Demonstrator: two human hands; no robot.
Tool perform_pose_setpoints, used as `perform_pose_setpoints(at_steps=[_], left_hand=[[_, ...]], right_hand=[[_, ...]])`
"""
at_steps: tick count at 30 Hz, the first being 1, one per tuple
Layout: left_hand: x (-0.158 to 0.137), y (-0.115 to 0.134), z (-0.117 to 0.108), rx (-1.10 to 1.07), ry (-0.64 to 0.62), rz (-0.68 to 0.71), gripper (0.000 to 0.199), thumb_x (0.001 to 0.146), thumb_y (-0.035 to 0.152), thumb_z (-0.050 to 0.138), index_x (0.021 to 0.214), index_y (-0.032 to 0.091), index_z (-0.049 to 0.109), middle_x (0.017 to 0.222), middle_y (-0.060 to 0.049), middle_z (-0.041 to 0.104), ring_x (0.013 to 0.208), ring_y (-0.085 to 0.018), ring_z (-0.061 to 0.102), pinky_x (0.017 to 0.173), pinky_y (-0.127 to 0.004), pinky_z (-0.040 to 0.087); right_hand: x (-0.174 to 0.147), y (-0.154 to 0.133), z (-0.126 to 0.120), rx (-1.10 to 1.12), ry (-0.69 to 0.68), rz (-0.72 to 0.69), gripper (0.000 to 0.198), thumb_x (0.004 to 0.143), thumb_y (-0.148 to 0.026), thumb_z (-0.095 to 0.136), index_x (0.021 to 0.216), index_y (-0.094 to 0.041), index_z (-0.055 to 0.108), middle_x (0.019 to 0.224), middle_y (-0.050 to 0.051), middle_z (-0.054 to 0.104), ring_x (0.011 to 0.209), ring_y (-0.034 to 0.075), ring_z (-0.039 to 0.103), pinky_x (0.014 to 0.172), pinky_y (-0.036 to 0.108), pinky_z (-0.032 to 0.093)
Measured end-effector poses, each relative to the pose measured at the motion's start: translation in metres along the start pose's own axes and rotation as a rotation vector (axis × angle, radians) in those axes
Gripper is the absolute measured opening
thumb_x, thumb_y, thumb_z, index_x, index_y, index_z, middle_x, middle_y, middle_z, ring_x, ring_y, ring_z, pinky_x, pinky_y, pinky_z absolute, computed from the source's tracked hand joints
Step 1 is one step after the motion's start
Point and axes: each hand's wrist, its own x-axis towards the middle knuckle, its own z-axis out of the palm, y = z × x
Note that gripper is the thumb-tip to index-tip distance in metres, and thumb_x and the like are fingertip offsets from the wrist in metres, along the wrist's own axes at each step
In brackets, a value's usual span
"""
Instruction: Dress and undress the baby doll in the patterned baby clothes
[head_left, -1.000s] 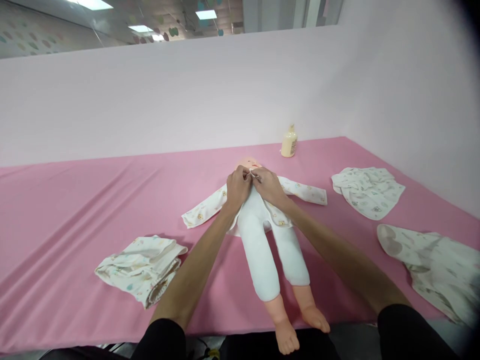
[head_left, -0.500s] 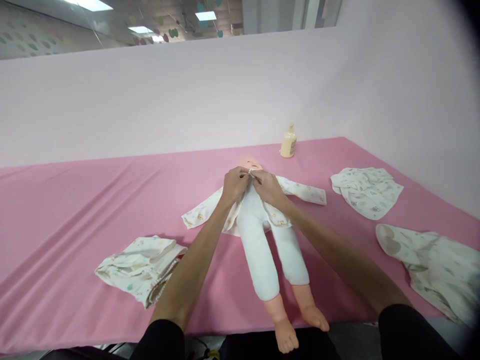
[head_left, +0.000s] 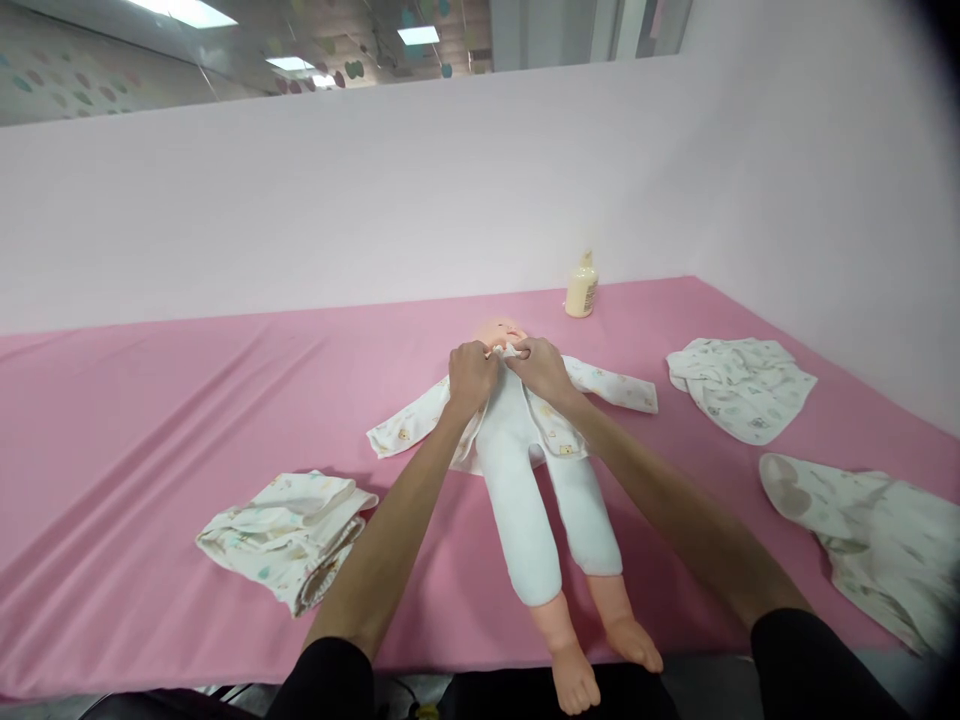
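A baby doll (head_left: pixel 517 500) lies on its back, its feet reaching past the table's front edge. Around its upper body is a white baby jacket (head_left: pixel 559 430) with small printed figures, its front lying open over the white cloth body and both sleeves stretched sideways. At the doll's neck, my left hand (head_left: pixel 472 374) is closed on the jacket's collar edge. My right hand (head_left: pixel 541 368) pinches the collar on the other side, a short gap away. Part of the doll's chest and the fingertips are hidden behind my hands.
Folded printed baby clothes (head_left: pixel 289 535) lie to the left on the pink sheet (head_left: pixel 135 480). A pump bottle (head_left: pixel 581 287) stands at the back near the white wall (head_left: pixel 337 210). To the right are a crumpled printed cloth (head_left: pixel 742 385) and another printed garment (head_left: pixel 877 530).
My hands have moved slightly apart at the collar, where they were close together before. The view has shifted a little; the doll and the other clothes lie as before.
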Motion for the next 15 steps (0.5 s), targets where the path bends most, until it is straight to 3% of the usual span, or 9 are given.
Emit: perform_pose_setpoints(at_steps=[4, 9, 12, 15], left_hand=[[0.002, 0.0, -0.003, -0.029, -0.038, -0.014, 0.038, 0.087, 0.02, 0.048, 0.052, 0.021, 0.034, 0.057, -0.003, 0.048, 0.061, -0.016, 0.047, 0.065, -0.03, 0.032], [0.005, 0.0, -0.009, -0.25, -0.172, -0.134, 0.038, 0.081, 0.016, 0.05, 0.051, 0.021, 0.028, 0.052, 0.001, 0.032, 0.054, -0.013, 0.036, 0.058, -0.029, 0.026], [0.006, -0.001, -0.008, -0.229, -0.184, -0.164, 0.037, 0.086, 0.029, 0.054, 0.054, 0.021, 0.037, 0.054, 0.0, 0.04, 0.057, -0.015, 0.042, 0.06, -0.029, 0.03], [0.006, 0.001, -0.002, -0.089, -0.114, -0.108, 0.032, 0.09, 0.032, 0.052, 0.061, 0.021, 0.044, 0.063, -0.004, 0.053, 0.069, -0.02, 0.054, 0.067, -0.03, 0.036]], right_hand=[[0.003, 0.0, 0.0, 0.031, -0.044, 0.052, 0.036, 0.077, -0.013, 0.052, 0.054, -0.022, 0.025, 0.055, -0.004, 0.025, 0.056, 0.012, 0.025, 0.057, 0.03, 0.02], [0.005, 0.008, -0.007, 0.212, -0.063, 0.102, 0.034, 0.078, -0.019, 0.05, 0.055, -0.022, 0.027, 0.056, -0.004, 0.022, 0.056, 0.011, 0.024, 0.055, 0.028, 0.019], [0.005, 0.009, -0.011, 0.28, -0.066, 0.122, 0.034, 0.08, -0.022, 0.05, 0.055, -0.022, 0.027, 0.056, -0.005, 0.021, 0.056, 0.01, 0.022, 0.054, 0.028, 0.018], [0.006, 0.009, -0.011, 0.3, -0.056, 0.127, 0.033, 0.078, -0.02, 0.05, 0.055, -0.022, 0.026, 0.057, -0.005, 0.022, 0.056, 0.01, 0.022, 0.054, 0.027, 0.017]])
